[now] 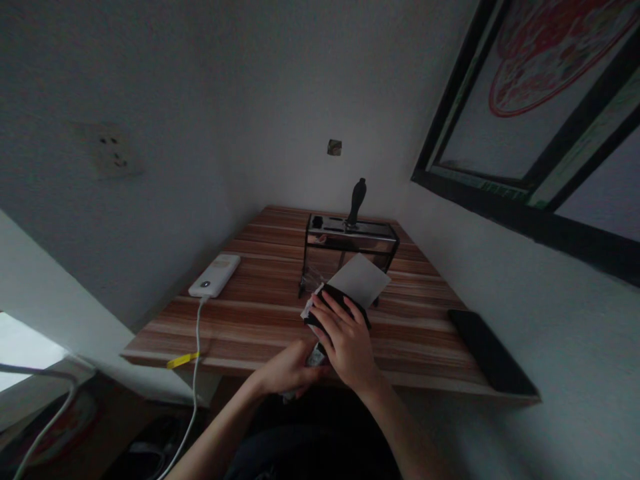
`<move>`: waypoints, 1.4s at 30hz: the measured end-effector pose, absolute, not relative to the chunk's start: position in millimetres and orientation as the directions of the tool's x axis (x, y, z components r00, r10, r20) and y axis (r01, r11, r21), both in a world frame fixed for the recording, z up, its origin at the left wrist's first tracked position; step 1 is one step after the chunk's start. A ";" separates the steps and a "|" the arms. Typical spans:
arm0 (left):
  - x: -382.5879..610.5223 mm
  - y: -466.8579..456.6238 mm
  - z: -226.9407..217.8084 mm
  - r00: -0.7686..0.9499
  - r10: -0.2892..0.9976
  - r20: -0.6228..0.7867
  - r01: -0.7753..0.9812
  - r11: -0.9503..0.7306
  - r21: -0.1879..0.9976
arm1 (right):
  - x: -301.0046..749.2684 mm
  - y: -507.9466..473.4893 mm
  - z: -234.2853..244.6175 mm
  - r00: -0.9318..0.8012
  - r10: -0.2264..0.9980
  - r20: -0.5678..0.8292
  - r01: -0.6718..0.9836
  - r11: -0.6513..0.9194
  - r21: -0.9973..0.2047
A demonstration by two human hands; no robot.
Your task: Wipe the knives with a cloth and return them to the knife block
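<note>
What looks like a kitchen cleaver (pixel 358 279) is held in front of me above the table's near edge, its broad pale grey blade slanting up and to the right. Its lower part is black, under my right hand (pixel 344 337), whose fingers lie bent across it. A crumpled white and clear wrapping (pixel 307 308) shows at the black part's left side. My left hand (pixel 291 368) is closed around the lower end, where a bit of clear plastic (pixel 317 356) shows between the hands. Just behind stands a clear-sided knife block (pixel 350 237) with one black-handled tool (pixel 357 201) upright in it.
The wood-grain table (pixel 265 280) sits in a wall corner. At its left are a white power bank (pixel 215 275) with a white cable (pixel 197 333) and a yellow strip (pixel 183 361). A black phone (pixel 493 350) lies at the right edge. A framed picture (pixel 525 120) hangs at right.
</note>
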State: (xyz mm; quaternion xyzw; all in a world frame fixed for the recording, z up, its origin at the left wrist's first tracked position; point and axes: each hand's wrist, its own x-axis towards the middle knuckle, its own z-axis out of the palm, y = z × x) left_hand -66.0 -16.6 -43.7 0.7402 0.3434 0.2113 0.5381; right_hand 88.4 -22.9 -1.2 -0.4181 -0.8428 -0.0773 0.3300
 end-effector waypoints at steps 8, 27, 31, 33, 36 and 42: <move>-68.1 -17.0 -47.4 0.673 0.732 -0.109 0.307 -0.142 0.941 | 110.0 -1.6 14.1 -0.384 0.659 0.647 0.796 0.591 -0.129; -68.3 -18.0 -49.1 0.671 0.727 -0.145 0.324 -0.112 0.939 | 138.0 33.9 27.8 -0.235 0.612 0.755 0.873 0.474 -0.113; -68.5 -18.0 -48.1 0.663 0.733 -0.156 0.357 -0.126 0.925 | 137.4 31.9 27.7 -0.229 0.606 0.762 0.882 0.460 -0.100; -68.4 -18.1 -47.3 0.666 0.731 -0.150 0.354 -0.133 0.926 | 137.3 30.9 27.9 -0.228 0.601 0.766 0.878 0.467 -0.106; -68.4 -18.3 -46.8 0.672 0.727 -0.140 0.335 -0.131 0.933 | 135.4 28.6 27.9 -0.218 0.598 0.771 0.870 0.477 -0.124; -68.4 -18.3 -47.1 0.675 0.722 -0.151 0.307 -0.089 0.948 | 118.0 14.0 20.6 -0.254 0.629 0.735 0.839 0.522 -0.157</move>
